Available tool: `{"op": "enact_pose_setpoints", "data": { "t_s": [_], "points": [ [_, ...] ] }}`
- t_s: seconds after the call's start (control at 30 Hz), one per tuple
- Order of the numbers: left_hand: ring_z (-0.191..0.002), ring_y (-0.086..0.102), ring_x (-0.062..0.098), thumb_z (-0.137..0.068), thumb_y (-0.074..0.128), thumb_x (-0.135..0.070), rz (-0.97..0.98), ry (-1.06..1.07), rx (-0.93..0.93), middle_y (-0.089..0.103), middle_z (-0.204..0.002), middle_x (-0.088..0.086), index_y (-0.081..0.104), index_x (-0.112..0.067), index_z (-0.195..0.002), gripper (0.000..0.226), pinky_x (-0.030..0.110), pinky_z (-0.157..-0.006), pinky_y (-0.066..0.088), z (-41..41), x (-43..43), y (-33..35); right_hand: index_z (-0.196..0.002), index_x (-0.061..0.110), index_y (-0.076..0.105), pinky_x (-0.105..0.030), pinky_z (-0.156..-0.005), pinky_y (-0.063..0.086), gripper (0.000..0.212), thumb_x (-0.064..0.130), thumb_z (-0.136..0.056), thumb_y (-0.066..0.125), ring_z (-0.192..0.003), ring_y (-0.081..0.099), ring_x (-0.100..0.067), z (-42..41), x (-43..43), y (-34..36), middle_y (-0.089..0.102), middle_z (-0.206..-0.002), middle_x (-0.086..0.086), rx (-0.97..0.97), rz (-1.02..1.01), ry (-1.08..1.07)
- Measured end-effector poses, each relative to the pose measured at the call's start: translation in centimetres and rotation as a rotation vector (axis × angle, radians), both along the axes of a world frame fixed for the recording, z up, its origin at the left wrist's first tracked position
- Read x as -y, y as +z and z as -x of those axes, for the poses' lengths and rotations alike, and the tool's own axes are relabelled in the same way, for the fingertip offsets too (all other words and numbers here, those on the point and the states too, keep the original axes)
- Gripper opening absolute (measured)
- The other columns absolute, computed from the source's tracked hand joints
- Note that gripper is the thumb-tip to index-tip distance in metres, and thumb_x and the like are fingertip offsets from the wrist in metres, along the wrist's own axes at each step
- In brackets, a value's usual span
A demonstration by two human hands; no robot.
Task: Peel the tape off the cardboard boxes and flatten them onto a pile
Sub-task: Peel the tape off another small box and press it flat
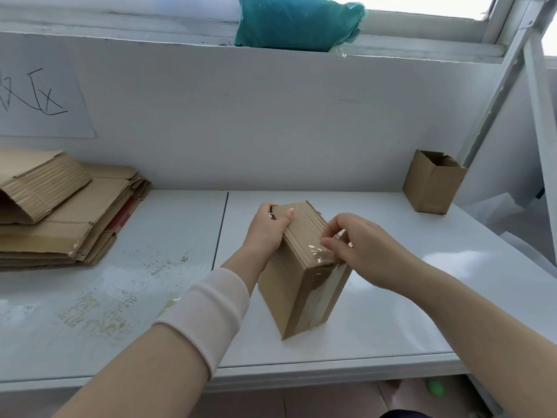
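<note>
A closed brown cardboard box [297, 285] stands on the white tabletop [391, 312], about midway along it and nearer the front edge than the back. Clear tape [323, 297] runs down its near face and over its top edge, where it looks crinkled and shiny. The left hand [268, 227] grips the far top end of the box, thumb lying across the top. The right hand [358, 242] pinches the crinkled tape at the near top edge between thumb and fingertips. A white sleeve [208, 309] covers part of the left forearm. A pile of flattened cardboard [60, 212] lies at the back left corner of the tabletop. A smaller open box [431, 185] stands upright at the back right corner. A teal bag [298, 22] sits on the ledge above the back wall.
</note>
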State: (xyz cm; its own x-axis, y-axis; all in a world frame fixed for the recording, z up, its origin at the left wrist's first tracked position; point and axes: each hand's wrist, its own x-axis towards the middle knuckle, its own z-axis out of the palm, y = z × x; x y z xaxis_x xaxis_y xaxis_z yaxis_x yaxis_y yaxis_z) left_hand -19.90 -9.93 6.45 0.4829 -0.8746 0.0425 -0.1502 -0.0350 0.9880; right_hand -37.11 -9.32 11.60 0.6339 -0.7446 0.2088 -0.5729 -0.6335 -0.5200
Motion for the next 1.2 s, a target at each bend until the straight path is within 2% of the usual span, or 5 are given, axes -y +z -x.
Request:
{"op": "enact_pose_setpoints", "data": {
  "t_s": [0.3,0.5,0.8,1.03,1.2],
  "points": [
    [-0.101,0.056,0.025,-0.091,0.055,-0.035,-0.039,0.01,0.064,0.055,-0.104,0.004,0.049,-0.012,-0.116,0.035,0.042,-0.093,0.047,-0.1,-0.3,0.0,-0.081,0.016,0.064,-0.011,-0.054,0.034,0.01,0.025,-0.086,0.063,-0.073,0.045,-0.006,-1.2,0.4,1.1,0.05,-0.072,0.011,-0.217,0.017,-0.028],
    [-0.101,0.055,0.024,-0.092,0.054,-0.036,-0.048,0.009,0.061,0.054,-0.106,0.004,0.048,-0.012,-0.116,0.035,0.04,-0.091,0.045,-0.4,-0.4,0.0,-0.087,0.017,0.06,-0.007,-0.057,0.031,0.011,0.027,-0.084,0.065,-0.076,0.044,-0.006,-0.2,0.8,0.9,0.057,-0.093,0.002,-0.148,0.046,-0.069],
    [-0.102,0.056,0.025,-0.092,0.054,-0.035,-0.039,0.021,0.052,0.055,-0.105,0.004,0.049,-0.012,-0.114,0.032,0.041,-0.093,0.046,-0.3,-0.5,0.0,-0.079,0.016,0.056,-0.021,-0.069,0.035,0.013,0.024,-0.089,0.058,-0.082,0.047,-0.013,-0.2,0.4,0.5,0.052,-0.086,0.002,-0.209,0.022,-0.095],
    [-0.093,0.053,0.021,-0.092,0.053,-0.035,-0.042,0.024,0.086,0.053,-0.101,0.002,0.048,-0.011,-0.118,0.035,0.033,-0.081,0.044,-0.4,-0.7,0.2,-0.08,0.012,0.046,-0.011,-0.065,0.035,0.015,0.005,-0.089,0.055,-0.07,0.042,-0.003,0.6,-1.2,-3.2,0.043,-0.074,0.013,0.168,0.344,0.016],
    [-0.093,0.052,0.021,-0.092,0.053,-0.035,-0.047,0.03,0.112,0.052,-0.101,0.002,0.048,-0.011,-0.118,0.036,0.034,-0.082,0.044,-0.2,-0.7,0.2,-0.095,0.019,0.051,-0.013,-0.064,0.039,0.02,0.018,-0.082,0.067,-0.07,0.048,-0.009,0.6,-1.2,-3.0,0.053,-0.075,0.008,0.256,0.212,0.029]
  ]
}}
